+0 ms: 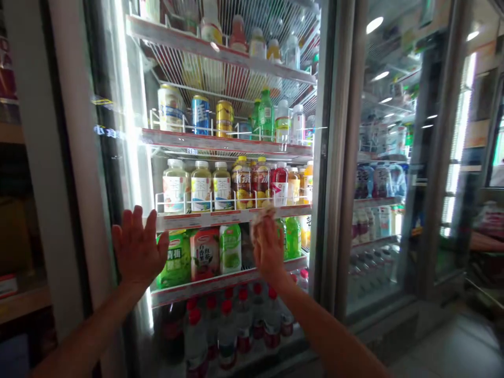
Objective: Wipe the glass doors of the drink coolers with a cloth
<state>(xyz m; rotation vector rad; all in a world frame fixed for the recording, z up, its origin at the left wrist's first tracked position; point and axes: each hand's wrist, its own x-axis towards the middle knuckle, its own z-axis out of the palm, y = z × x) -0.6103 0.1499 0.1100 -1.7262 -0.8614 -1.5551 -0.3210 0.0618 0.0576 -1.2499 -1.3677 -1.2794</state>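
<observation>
Your left hand [139, 247] spreads flat, right hand [270, 249] holds a cloth [268, 210].
Glass [112, 131] runs unobstructed from cloth to right-side frame [342, 173]; bottles [201, 186] read "茶".

Behind the flat glass door [112, 157], cylindrical metal cans [200, 113] stand one shelf [224, 140] above capped plastic bottles [201, 189], while before it the left hand [138, 245] lies left of the right hand [271, 254] and crumpled cloth [258, 223].

Dim shelves [27, 308] at far left, pale floor [460, 344] (faintly shiny) at lower right.
</observation>
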